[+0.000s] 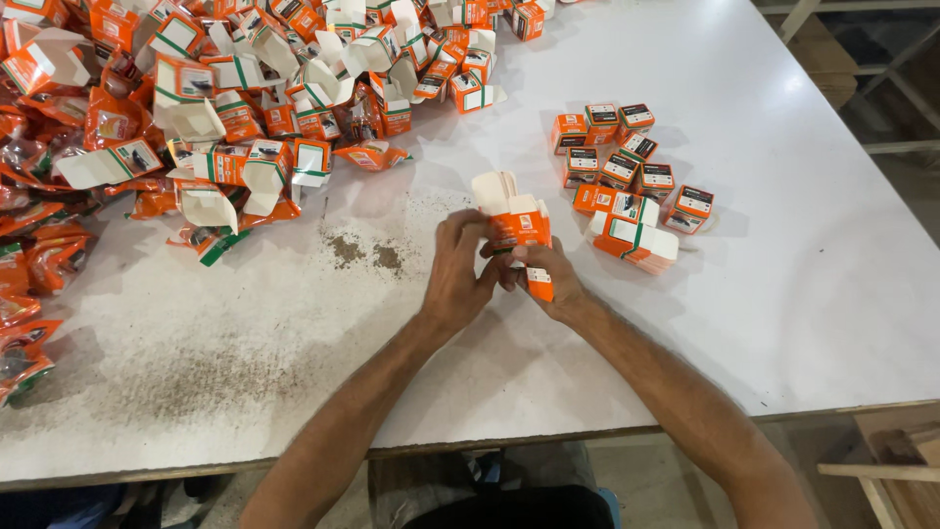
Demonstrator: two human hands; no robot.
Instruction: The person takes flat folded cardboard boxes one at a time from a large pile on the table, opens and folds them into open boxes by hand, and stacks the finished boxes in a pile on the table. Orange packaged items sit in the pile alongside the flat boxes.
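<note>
Both hands grip one small orange carton [517,227], flaps open at its far end: left hand [456,274] on its left side, right hand [541,279] at its near end.

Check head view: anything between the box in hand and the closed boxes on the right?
Yes: an open-flapped box lies between the held box and the closed boxes; head view.

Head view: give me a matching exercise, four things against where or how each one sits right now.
Things:
1. open orange box
2. small closed boxes
3. heap of open boxes
4. dark smudge

Places:
A. piled at the table's far left
B. held between the left hand and right hand
C. on the white table left of the hands
D. clustered to the right of the hands

Pairs: 1-B, 2-D, 3-A, 4-C
</note>
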